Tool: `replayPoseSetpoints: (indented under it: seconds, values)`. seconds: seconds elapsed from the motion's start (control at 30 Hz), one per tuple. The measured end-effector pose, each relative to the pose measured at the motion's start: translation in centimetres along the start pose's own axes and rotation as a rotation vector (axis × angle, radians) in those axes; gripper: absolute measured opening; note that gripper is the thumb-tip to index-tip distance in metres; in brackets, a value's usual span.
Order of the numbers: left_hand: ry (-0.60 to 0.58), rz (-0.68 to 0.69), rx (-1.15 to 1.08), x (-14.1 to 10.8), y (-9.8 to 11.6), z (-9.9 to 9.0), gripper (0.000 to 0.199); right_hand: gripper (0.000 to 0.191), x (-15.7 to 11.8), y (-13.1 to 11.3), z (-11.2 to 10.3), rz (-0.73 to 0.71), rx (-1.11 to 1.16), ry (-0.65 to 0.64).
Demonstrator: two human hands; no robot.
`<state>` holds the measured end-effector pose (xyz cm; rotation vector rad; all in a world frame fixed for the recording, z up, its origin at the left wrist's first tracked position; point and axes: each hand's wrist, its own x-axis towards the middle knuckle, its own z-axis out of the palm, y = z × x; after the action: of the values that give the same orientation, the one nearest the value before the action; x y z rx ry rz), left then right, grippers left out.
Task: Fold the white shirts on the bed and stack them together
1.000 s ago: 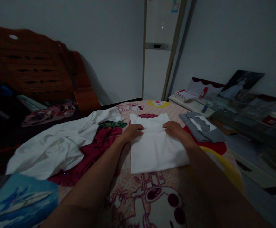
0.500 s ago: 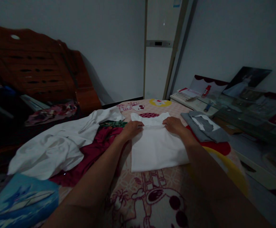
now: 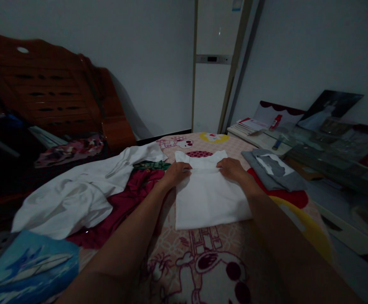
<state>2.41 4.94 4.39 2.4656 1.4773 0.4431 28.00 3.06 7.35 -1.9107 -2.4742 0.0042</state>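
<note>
A white garment (image 3: 211, 202), folded into a rough rectangle, lies on the patterned tablecloth (image 3: 168, 257) in front of me. My left hand (image 3: 178, 172) pinches its upper left part, and my right hand (image 3: 230, 168) pinches the upper right part at the same height. A fold of the cloth runs between both hands, with the neck end beyond them. The fingertips are partly hidden against the fabric.
Left of my arms lie a crumpled white cloth (image 3: 73, 196), a dark red cloth (image 3: 120, 211) and a blue printed cloth (image 3: 32, 266). A folded grey garment (image 3: 271, 169) rests at the right. Beyond stand a wooden chair (image 3: 51, 93) and a glass-topped cabinet (image 3: 329, 147).
</note>
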Motion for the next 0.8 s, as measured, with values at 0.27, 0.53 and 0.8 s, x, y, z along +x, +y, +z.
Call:
replayPoseSetpoints:
  seconds: [0.27, 0.53, 0.8]
  values:
    - [-0.026, -0.042, 0.044, 0.4, -0.7, 1.1, 0.030, 0.035, 0.1, 0.2, 1.4, -0.008, 0.014, 0.003]
    - [-0.019, 0.004, -0.016, 0.3, -0.9, 0.9, 0.029, 0.034, -0.3, 0.2, 1.5, -0.020, -0.007, 0.010]
    - [0.062, -0.018, -0.003, 0.8, -0.2, -2.4, 0.027, 0.031, 1.4, 0.0, -2.5, 0.013, -0.065, 0.054]
